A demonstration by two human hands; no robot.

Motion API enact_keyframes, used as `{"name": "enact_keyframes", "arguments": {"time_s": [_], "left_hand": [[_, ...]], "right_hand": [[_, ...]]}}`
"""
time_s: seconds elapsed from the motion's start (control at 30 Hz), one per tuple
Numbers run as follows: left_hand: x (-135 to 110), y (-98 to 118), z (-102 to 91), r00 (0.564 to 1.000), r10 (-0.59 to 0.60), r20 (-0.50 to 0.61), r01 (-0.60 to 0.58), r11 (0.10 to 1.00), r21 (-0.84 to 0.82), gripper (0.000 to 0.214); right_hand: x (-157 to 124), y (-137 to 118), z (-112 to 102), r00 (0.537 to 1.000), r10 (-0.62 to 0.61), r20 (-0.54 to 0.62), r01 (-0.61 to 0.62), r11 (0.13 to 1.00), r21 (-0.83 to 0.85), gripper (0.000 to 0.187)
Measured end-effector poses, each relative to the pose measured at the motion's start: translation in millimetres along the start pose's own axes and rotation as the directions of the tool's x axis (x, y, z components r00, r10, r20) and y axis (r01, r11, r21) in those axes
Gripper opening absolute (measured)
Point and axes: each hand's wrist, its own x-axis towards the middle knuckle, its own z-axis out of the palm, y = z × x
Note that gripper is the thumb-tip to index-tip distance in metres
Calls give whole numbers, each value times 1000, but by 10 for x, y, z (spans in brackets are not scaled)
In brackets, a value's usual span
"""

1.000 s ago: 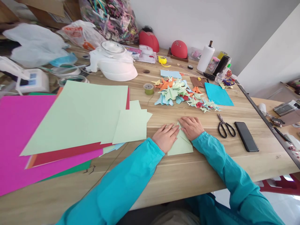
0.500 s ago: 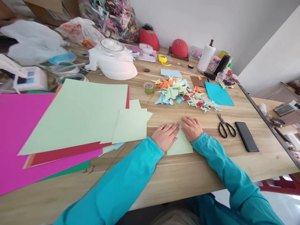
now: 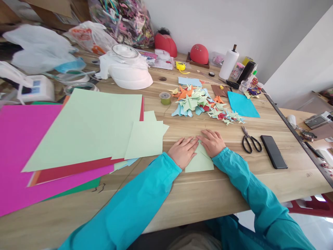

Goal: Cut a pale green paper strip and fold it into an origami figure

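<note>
A small pale green paper sheet, partly folded, lies on the wooden table in front of me. My left hand lies flat on its left part with fingers stretched out. My right hand presses flat on its right part, fingers extended toward the fold. Both hands cover most of the sheet; only its near corner shows. Both sleeves are teal.
A stack of big coloured sheets fills the left. A pile of folded paper figures lies beyond the hands, with a green spool beside it. Black scissors and a phone lie to the right. Clutter lines the back.
Both hands stay pressed on the green sheet and have barely shifted; the view has moved slightly.
</note>
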Motion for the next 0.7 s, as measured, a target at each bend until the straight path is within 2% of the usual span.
{"name": "enact_keyframes", "arguments": {"time_s": [0.2,0.33,0.53,0.7], "left_hand": [[0,-8,-5,1000,2,7,-2,1000,-3,37],[0,-16,-5,1000,7,2,-7,1000,-7,36],[8,-14,-8,1000,1,7,-1,1000,-15,36],[16,-7,-20,1000,-1,24,2,1000,-15,36]], "right_hand": [[15,-1,1,1000,-3,6,3,1000,-8,37],[25,1,15,1000,27,-10,-27,999,23,45],[19,4,2,1000,1,0,-1,1000,2,35],[22,-6,-30,1000,-18,18,18,999,-32,37]]}}
